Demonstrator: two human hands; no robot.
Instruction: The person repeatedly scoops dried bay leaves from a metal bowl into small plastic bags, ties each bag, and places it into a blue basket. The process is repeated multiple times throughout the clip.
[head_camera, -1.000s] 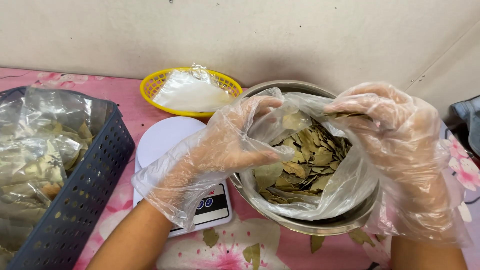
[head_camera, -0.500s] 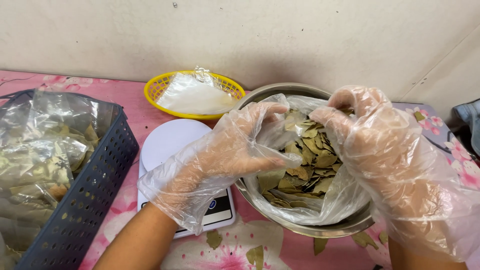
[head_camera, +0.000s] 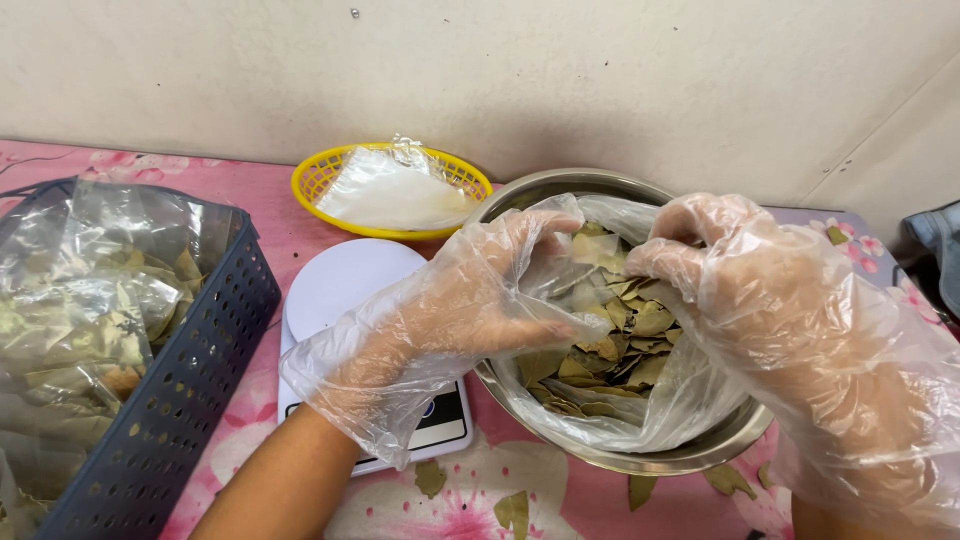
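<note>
Both my hands wear loose clear plastic gloves. My left hand (head_camera: 455, 315) grips the near-left edge of a clear plastic bag (head_camera: 670, 415) that lines a steel bowl (head_camera: 655, 462). My right hand (head_camera: 760, 290) reaches into the bag from the right, its fingers curled down among the dried bay leaves (head_camera: 610, 350) that fill it. Whether those fingers hold any leaves is hidden.
A white kitchen scale (head_camera: 345, 280) stands left of the bowl. Behind it a yellow basket (head_camera: 330, 175) holds clear bags. A dark blue perforated crate (head_camera: 190, 390) at the left holds bagged leaves. Loose leaves (head_camera: 515, 510) lie on the pink floral cloth. A wall is close behind.
My right hand has moved from the bag's right rim inward and down into the leaves. My left hand has kept its hold on the bag's edge. The view has shifted slightly.
</note>
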